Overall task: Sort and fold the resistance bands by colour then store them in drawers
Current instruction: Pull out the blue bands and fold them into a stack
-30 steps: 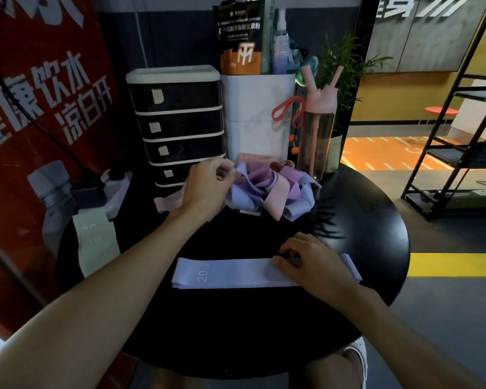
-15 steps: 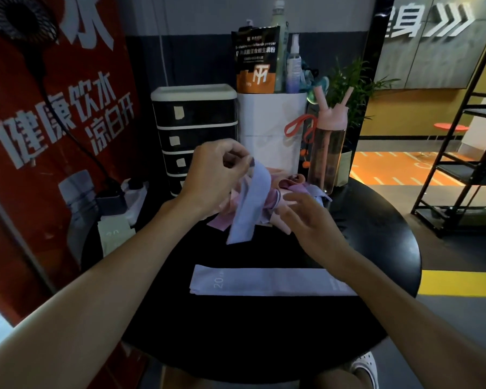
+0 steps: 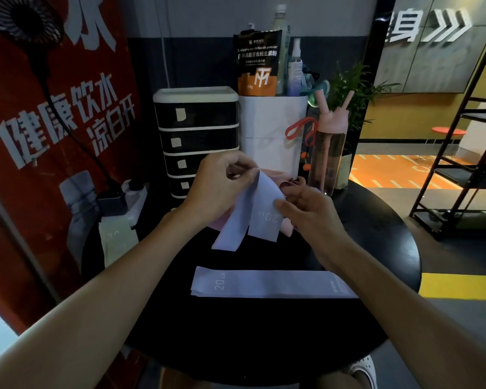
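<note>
Black round table (image 3: 376, 248), flat lilac band (image 3: 272, 282) (drawers (image 3: 197, 141) behind, seemingly shut)

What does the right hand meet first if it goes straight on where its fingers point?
The hanging lavender band: the right hand points left and a little away, and seems to pinch its edge. Past it comes the left hand, pinching the band's top; depth between them is unclear.

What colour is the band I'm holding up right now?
Pale lavender band, marked 20, clearest in the head view.
</note>
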Action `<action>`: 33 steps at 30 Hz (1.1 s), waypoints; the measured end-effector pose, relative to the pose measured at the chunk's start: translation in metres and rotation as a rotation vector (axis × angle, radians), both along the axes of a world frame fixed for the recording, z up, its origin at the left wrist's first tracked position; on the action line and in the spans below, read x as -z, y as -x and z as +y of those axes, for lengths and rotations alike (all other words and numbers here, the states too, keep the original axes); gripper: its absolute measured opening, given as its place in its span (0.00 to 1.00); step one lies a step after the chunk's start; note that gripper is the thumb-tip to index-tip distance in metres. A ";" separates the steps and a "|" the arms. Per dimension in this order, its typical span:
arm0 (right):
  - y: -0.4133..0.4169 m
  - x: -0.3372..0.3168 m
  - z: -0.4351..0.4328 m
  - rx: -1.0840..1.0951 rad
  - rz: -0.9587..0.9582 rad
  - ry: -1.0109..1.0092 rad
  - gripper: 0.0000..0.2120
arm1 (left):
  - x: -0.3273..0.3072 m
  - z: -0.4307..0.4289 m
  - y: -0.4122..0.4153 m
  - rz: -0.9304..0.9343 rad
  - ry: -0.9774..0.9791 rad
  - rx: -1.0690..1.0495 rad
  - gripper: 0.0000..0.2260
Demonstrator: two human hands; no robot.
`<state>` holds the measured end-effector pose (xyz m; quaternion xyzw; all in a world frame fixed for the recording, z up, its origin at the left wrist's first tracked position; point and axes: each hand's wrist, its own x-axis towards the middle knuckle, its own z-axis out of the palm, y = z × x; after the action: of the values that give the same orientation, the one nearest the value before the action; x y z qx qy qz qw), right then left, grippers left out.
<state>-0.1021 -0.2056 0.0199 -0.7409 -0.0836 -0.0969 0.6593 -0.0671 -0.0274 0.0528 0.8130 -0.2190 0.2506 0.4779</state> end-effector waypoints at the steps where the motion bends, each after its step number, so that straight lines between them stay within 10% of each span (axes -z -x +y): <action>1: 0.000 0.001 0.000 0.011 0.004 -0.010 0.02 | 0.000 -0.001 0.000 0.015 -0.002 -0.006 0.12; 17: 0.000 0.006 -0.001 -0.011 -0.034 -0.056 0.08 | 0.017 -0.013 0.007 0.179 0.197 0.059 0.10; 33: -0.005 -0.002 -0.014 -0.199 -0.031 0.132 0.04 | -0.003 -0.003 0.017 0.070 -0.166 0.206 0.14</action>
<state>-0.0976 -0.2194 0.0218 -0.7693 -0.1730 -0.0368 0.6139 -0.0839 -0.0305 0.0563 0.8312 -0.3044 0.1528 0.4395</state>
